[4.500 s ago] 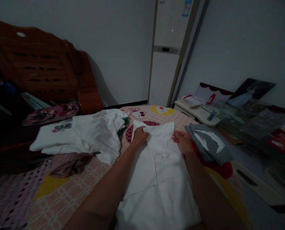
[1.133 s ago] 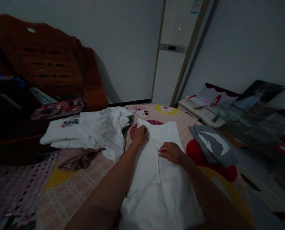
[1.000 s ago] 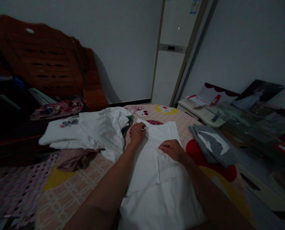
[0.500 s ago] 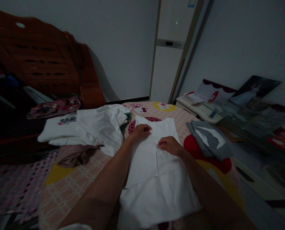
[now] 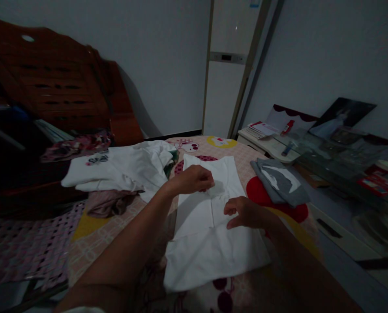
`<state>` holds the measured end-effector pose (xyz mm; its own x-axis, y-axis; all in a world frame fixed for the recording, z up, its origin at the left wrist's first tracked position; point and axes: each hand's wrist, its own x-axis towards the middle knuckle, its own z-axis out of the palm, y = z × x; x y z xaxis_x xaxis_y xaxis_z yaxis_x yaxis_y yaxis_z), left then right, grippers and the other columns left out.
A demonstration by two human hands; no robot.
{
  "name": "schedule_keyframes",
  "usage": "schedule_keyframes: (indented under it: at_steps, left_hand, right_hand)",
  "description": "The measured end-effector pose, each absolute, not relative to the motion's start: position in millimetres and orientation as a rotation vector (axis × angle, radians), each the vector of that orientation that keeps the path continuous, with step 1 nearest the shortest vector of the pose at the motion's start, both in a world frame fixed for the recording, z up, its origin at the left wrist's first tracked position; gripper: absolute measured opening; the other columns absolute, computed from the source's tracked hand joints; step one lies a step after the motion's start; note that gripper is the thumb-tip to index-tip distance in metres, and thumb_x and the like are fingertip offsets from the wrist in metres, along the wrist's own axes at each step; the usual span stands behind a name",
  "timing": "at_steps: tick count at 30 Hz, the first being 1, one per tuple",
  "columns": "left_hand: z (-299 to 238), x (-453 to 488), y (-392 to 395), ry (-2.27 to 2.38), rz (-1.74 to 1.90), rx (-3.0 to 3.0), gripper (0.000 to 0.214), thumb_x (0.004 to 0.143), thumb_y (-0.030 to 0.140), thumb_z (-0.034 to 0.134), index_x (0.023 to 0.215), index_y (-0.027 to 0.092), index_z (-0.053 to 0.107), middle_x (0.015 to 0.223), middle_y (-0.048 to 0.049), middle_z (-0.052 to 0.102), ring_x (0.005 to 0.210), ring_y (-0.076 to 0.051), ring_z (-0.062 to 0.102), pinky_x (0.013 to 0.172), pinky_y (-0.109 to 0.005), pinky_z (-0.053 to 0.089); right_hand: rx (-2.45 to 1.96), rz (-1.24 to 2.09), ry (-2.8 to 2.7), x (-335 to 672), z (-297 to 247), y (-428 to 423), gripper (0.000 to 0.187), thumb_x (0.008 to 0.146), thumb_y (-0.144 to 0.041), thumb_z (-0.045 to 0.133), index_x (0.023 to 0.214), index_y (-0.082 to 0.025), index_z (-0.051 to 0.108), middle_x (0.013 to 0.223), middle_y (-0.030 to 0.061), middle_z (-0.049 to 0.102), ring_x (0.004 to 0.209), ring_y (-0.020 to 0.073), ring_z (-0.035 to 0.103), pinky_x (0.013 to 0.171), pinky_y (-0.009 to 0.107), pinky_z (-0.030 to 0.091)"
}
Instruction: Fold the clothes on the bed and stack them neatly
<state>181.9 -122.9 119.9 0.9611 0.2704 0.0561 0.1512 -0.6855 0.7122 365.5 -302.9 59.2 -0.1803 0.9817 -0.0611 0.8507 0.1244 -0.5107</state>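
A white shirt (image 5: 210,243) lies flat and partly folded on the patterned bed sheet (image 5: 96,234) in front of me. My left hand (image 5: 195,179) hovers just above the shirt's upper part, its fingers curled in with nothing visible in them; its shadow falls on the cloth. Over the shirt's right side my right hand (image 5: 248,213) is also lifted clear, thumb and fingers loosely apart and holding nothing. Both forearms reach in from the bottom of the picture.
A loose pile of white clothes (image 5: 122,169) lies left of the shirt, over a brownish garment (image 5: 111,203). A folded grey garment (image 5: 280,184) sits to the right. A wooden headboard (image 5: 50,87), a tall white air conditioner (image 5: 225,87) and a cluttered low table (image 5: 272,145) surround the bed.
Both hands have lifted off the shirt, where they were pressing at its collar. The right hand has drawn back towards me and the view has shifted a little.
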Motion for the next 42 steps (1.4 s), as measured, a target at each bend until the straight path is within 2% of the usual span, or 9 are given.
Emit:
schedule_keyframes:
  at_steps: [3, 6, 14, 18, 22, 25, 34, 37, 42]
  left_hand:
    - [104, 168, -150, 0.24, -0.122, 2.495, 0.013, 0.084, 0.028, 0.065, 0.08, 0.016, 0.069, 0.07, -0.0006, 0.07, 0.063, -0.011, 0.062, 0.059, -0.019, 0.04]
    - [84, 155, -176, 0.285, -0.332, 2.584, 0.022, 0.079, 0.04, 0.074, 0.084, 0.019, 0.069, 0.078, -0.0002, 0.072, 0.069, -0.015, 0.064, 0.059, -0.022, 0.039]
    - [69, 145, -208, 0.493, -0.45, 2.747, 0.033, 0.071, 0.048, 0.077, 0.087, 0.021, 0.066, 0.083, -0.0039, 0.069, 0.078, -0.025, 0.066, 0.06, -0.028, 0.037]
    - [63, 137, -202, 0.451, -0.348, 2.602, 0.023, 0.076, 0.039, 0.074, 0.084, 0.02, 0.063, 0.077, -0.0007, 0.064, 0.075, -0.019, 0.061, 0.06, -0.026, 0.035]
    - [48, 126, -198, 0.284, -0.078, 2.372, 0.012, 0.086, 0.028, 0.062, 0.095, 0.019, 0.06, 0.08, 0.0014, 0.062, 0.072, -0.013, 0.056, 0.063, -0.022, 0.037]
    - [51, 123, -196, 0.258, 0.088, 2.326, 0.012, 0.09, 0.026, 0.054, 0.097, 0.018, 0.06, 0.079, 0.0009, 0.062, 0.072, -0.013, 0.055, 0.065, -0.022, 0.039]
    - [121, 173, -131, 0.436, 0.315, 2.723, 0.017, 0.09, 0.025, 0.058, 0.102, 0.018, 0.068, 0.099, -0.0062, 0.073, 0.089, -0.02, 0.066, 0.081, -0.028, 0.046]
    - [114, 194, -102, 0.567, 0.291, 2.791, 0.021, 0.089, 0.027, 0.059, 0.105, 0.018, 0.07, 0.103, -0.0069, 0.074, 0.094, -0.021, 0.068, 0.084, -0.029, 0.047]
    - [84, 214, -76, 0.698, 0.186, 2.828, 0.027, 0.09, 0.025, 0.056, 0.112, 0.02, 0.07, 0.113, -0.0078, 0.073, 0.106, -0.023, 0.067, 0.089, -0.029, 0.048]
  right_hand:
    - [-1.8, 0.462, -2.224, 361, 52, -311, 0.038, 0.062, -0.033, 0.091, 0.086, -0.016, 0.066, 0.085, 0.0054, 0.068, 0.079, 0.0191, 0.061, 0.071, 0.028, 0.042]
    - [-1.767, 0.376, -2.287, 357, 44, -314, 0.038, 0.062, -0.032, 0.091, 0.083, -0.017, 0.063, 0.082, 0.0039, 0.066, 0.077, 0.0182, 0.059, 0.071, 0.028, 0.041]
    - [-1.868, 0.507, -2.298, 354, 43, -313, 0.031, 0.067, -0.029, 0.087, 0.083, -0.017, 0.064, 0.083, 0.0021, 0.065, 0.079, 0.0167, 0.057, 0.074, 0.027, 0.039]
    - [-1.839, 0.612, -2.249, 355, 49, -316, 0.021, 0.074, -0.025, 0.079, 0.09, -0.016, 0.067, 0.089, 0.0034, 0.067, 0.084, 0.0168, 0.058, 0.076, 0.027, 0.04]
    - [-1.768, 0.77, -2.173, 357, 55, -319, 0.006, 0.079, -0.021, 0.071, 0.082, -0.016, 0.069, 0.077, 0.0008, 0.067, 0.074, 0.0143, 0.059, 0.068, 0.025, 0.038]
    - [-1.726, 0.776, -2.099, 362, 62, -321, 0.007, 0.082, -0.021, 0.066, 0.079, -0.016, 0.069, 0.074, 0.0006, 0.068, 0.071, 0.0141, 0.06, 0.066, 0.025, 0.04]
    - [-1.966, 0.174, -2.029, 387, 132, -284, 0.026, 0.093, -0.032, 0.054, 0.101, -0.017, 0.074, 0.098, 0.0104, 0.075, 0.093, 0.0234, 0.067, 0.083, 0.032, 0.046]
    - [-2.167, -0.032, -2.005, 392, 134, -252, 0.025, 0.093, -0.029, 0.054, 0.105, -0.017, 0.073, 0.106, 0.0124, 0.074, 0.102, 0.0256, 0.066, 0.086, 0.032, 0.045]
    - [-2.336, -0.075, -2.078, 401, 107, -212, 0.026, 0.094, -0.025, 0.054, 0.111, -0.017, 0.072, 0.112, 0.014, 0.072, 0.11, 0.0261, 0.063, 0.089, 0.032, 0.044]
